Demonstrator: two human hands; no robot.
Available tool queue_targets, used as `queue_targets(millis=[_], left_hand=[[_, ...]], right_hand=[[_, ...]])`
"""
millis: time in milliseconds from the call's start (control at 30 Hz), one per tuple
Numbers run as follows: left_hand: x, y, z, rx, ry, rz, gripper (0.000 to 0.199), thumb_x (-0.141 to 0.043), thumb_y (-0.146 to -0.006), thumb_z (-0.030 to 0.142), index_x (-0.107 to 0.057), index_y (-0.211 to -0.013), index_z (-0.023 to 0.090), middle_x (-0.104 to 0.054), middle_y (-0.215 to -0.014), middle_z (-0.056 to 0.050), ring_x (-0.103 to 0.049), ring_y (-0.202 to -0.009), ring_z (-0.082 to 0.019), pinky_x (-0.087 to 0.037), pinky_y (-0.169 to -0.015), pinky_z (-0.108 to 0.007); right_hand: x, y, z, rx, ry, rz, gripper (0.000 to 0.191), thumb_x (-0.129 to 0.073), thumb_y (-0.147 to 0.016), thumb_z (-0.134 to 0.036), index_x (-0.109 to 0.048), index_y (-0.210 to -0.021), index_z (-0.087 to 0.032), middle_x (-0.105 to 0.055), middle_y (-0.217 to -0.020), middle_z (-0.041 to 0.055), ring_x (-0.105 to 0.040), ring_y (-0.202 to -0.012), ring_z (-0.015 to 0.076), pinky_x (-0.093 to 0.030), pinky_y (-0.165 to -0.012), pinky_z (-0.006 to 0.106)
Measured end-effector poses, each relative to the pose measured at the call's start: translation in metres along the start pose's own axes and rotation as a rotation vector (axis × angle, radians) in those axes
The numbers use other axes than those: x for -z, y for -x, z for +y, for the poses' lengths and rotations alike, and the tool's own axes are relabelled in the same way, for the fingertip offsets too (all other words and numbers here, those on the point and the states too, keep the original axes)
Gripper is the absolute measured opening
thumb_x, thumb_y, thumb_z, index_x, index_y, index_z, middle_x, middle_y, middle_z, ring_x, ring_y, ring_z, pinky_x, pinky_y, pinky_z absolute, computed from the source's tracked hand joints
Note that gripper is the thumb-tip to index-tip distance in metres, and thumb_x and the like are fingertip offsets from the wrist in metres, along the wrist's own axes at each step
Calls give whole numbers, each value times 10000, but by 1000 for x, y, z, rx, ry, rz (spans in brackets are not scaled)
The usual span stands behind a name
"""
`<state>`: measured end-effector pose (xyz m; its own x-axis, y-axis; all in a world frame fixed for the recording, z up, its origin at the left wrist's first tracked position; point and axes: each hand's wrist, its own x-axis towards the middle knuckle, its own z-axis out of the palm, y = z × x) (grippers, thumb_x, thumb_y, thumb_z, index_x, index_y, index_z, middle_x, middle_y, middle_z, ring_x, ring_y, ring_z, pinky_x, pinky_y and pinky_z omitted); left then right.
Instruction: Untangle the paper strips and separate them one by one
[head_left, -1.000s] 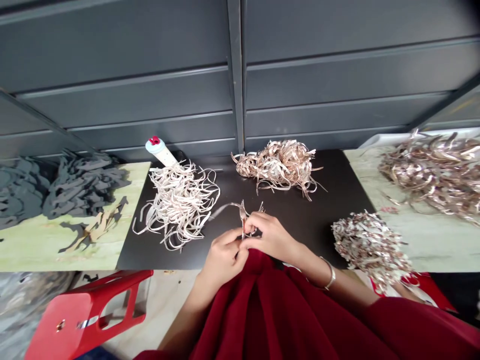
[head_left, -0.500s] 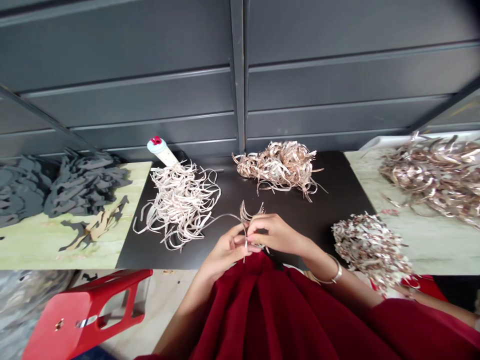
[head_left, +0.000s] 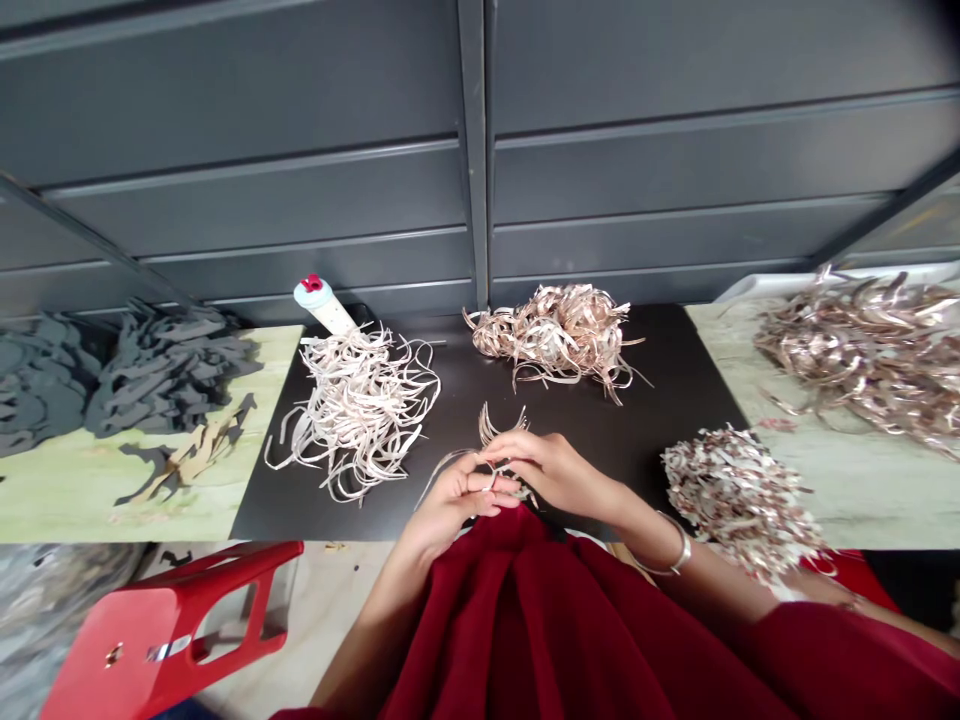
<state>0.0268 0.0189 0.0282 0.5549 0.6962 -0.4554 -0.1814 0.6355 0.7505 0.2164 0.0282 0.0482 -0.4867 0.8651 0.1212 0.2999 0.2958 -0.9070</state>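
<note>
My view shows the left hand (head_left: 457,503) and right hand (head_left: 551,470) together over the counter (head_left: 652,450), fingers pinched on a fringed shiny strip (head_left: 496,430) whose fringe rises just beyond them. Since the last frame, its loose tail (head_left: 442,472) has dropped from nearly level to slanting down past the left hand. A heap of pale strips (head_left: 360,415) lies left of the hands, a coppery heap (head_left: 559,335) beyond them.

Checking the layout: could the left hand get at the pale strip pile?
Probably yes: the left hand sits close to the pale strip pile, only bare black board between, though it and the right hand hold a strip bundle.
</note>
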Motion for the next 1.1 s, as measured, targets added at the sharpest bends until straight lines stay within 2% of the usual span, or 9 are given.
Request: queue_targets(millis=[133,267,367,567,667,767,833,1000,1100], left_hand=[[4,1,1,37,-11,-87,537,-771,-674,161,-501,-1138,159,-723,-921,-101,-700,-827,-217,-502,-705,-262],[2,-4,2,-179,57,56,683,-796,-621,105,-440,-1195,205,-687,-831,-5,-676,-781,-147,-504,-712,-238],[1,-8,4,-204,33,102,642,-790,-621,104,-455,-1161,199,-662,-742,34,-670,-704,-127,-508,-681,-226],[7,-3,4,-78,4,-19,435,-774,-674,182,-533,-1036,154,-726,-841,-75,-703,-773,-201,-513,-656,-235],[11,-1,4,-28,2,-90,366,-778,-675,208,-573,-970,136,-729,-846,-88,-703,-781,-199,-519,-674,-235],[12,-2,5,-39,49,-151,408,-797,-644,207,-571,-976,136,-722,-805,-66,-699,-740,-189,-532,-713,-270],[9,-5,7,-78,51,-125,378,-788,-656,206,-571,-956,131,-705,-751,-43,-684,-685,-159,-532,-702,-265],[0,-14,10,-171,-4,68,335,-814,-601,197,-580,-830,127,-643,-672,13,-644,-582,-112,-508,-592,-207],[1,-15,9,-165,-30,85,346,-815,-599,219,-593,-845,121,-636,-667,5,-653,-582,-125,-494,-562,-202]], right_hand=[[4,1,0,10,-56,-57,300,-432,-868,-73,-558,-1102,-212,-666,-1081,41,-640,-986,147,-505,-821,255],[-5,0,-4,40,93,-64,330,-488,-867,-114,-549,-1168,-234,-661,-1026,38,-630,-906,158,-491,-824,287],[-10,1,-5,44,122,-36,348,-457,-888,-123,-532,-1202,-252,-657,-1047,40,-627,-911,162,-494,-826,293],[4,5,2,88,-13,-84,378,-375,-908,-96,-509,-1225,-252,-568,-1288,36,-581,-1121,157,-474,-929,295],[13,8,5,48,-74,-131,362,-405,-899,-86,-508,-1213,-234,-608,-1240,48,-585,-1119,161,-465,-937,296],[16,9,5,24,-85,-117,409,-464,-874,-87,-453,-1258,-225,-671,-1132,52,-616,-1063,169,-474,-917,313],[14,9,4,49,-66,-83,415,-496,-858,-102,-457,-1253,-224,-665,-1134,54,-604,-1078,173,-466,-932,325],[11,5,0,64,-7,-37,303,-504,-847,-128,-569,-1129,-221,-644,-1147,56,-603,-1061,178,-461,-937,322],[20,7,5,22,-16,3,242,-508,-846,-144,-621,-1050,-206,-678,-1056,53,-631,-987,178,-484,-894,312]])
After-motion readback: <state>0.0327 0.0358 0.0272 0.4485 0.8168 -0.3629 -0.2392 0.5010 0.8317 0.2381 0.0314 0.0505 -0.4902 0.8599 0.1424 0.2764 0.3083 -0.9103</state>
